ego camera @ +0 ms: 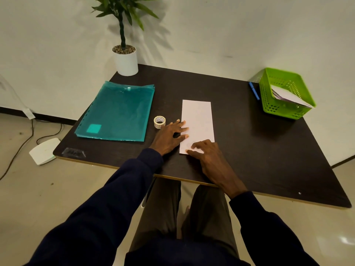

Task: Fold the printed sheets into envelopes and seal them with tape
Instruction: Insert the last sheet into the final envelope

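The narrow sheet (198, 120) lies on the table (249, 141). My left hand (169, 137) rests spread on its left edge and my right hand (209, 156) presses its near end, neither gripping. The tape (159, 122) stands just left of the sheet, the folder (117, 112) farther left, the basket (269, 96) well right

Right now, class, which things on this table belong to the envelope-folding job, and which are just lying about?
Job: folded sheet, tape roll, green basket holding folded papers, probably the teal folder.
Lying about: blue pen, potted plant.
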